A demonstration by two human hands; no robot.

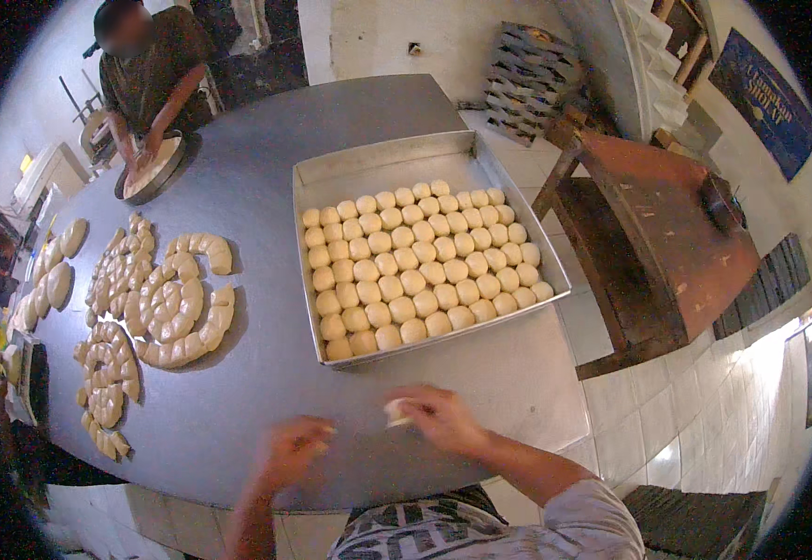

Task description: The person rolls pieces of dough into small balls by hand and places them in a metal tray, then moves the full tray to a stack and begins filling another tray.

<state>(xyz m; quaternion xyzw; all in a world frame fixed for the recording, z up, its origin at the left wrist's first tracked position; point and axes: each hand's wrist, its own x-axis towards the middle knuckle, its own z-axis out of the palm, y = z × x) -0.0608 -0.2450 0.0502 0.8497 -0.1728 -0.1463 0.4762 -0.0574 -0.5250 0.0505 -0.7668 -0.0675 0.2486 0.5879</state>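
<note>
Near the front edge of the metal table, my right hand [436, 417] is closed on a pale piece of dough [396, 412]. My left hand [296, 450] is to its left, blurred by motion; its fingers look curled, with a small pale bit at the tips that I cannot make out. Just beyond both hands stands a large square metal tray [368, 177]. Rows of round dough balls [424, 257] fill most of it, while its far strip shows bare metal. Cut dough [172, 299] lies in coils and clusters on the table's left.
Across the table [266, 168], a co-worker [154, 65] has both hands in a round pan [168, 173] of pale dough or flour. Longer dough pieces [56, 271] sit at the far left edge. A brown wooden stand [667, 224] is on the tiled floor to the right.
</note>
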